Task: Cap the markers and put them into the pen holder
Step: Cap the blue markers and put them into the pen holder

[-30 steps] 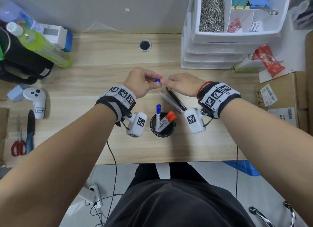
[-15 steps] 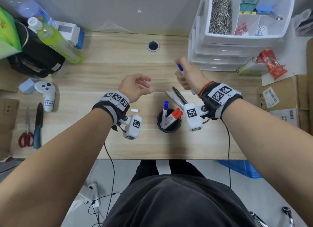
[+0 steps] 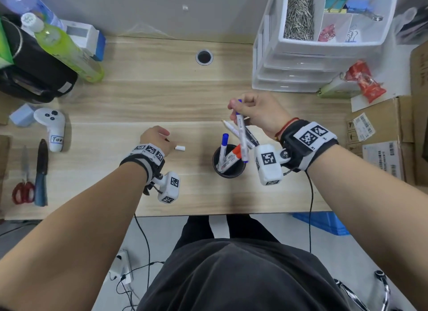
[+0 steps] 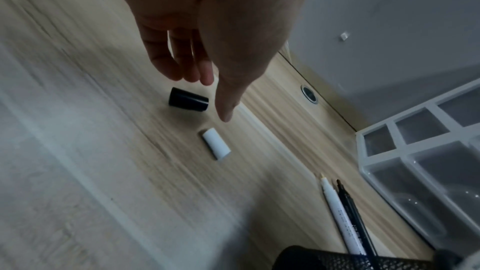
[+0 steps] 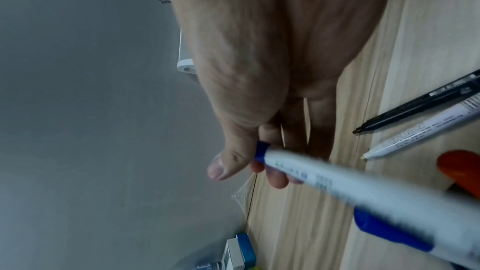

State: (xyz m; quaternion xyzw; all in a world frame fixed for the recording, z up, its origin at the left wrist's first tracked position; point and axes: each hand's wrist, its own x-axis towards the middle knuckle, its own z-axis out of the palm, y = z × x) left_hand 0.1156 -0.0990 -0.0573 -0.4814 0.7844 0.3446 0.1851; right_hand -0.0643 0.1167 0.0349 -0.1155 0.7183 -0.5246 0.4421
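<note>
My right hand (image 3: pixel 236 106) (image 5: pixel 255 163) pinches a white-bodied blue marker (image 3: pixel 242 134) (image 5: pixel 337 188) by its upper blue end. The marker hangs steeply, its lower end over the mouth of the black mesh pen holder (image 3: pixel 240 169) (image 4: pixel 324 260). A blue-capped marker (image 3: pixel 223 146) and red-capped markers (image 3: pixel 235 153) stand in the holder. Behind it an uncapped white marker (image 3: pixel 230 127) (image 4: pixel 335 208) and an uncapped black marker (image 3: pixel 252 138) (image 4: pixel 349 206) lie on the desk. My left hand (image 3: pixel 159 135) (image 4: pixel 210 89) hovers with relaxed fingers over a black cap (image 4: pixel 188 100), next to a white cap (image 3: pixel 180 148) (image 4: pixel 217 143).
A white drawer organiser (image 3: pixel 301 74) stands at the back right, cardboard boxes (image 3: pixel 382 136) at the right edge. A green bottle (image 3: pixel 69 53), a white controller (image 3: pixel 52 130), a knife (image 3: pixel 41 171) and scissors (image 3: pixel 22 192) lie on the left. A cable hole (image 3: pixel 204 57) is at the back.
My right hand has swung the blue marker from behind the holder to over its mouth, pointing down. My left hand has dropped toward me, beside the white cap.
</note>
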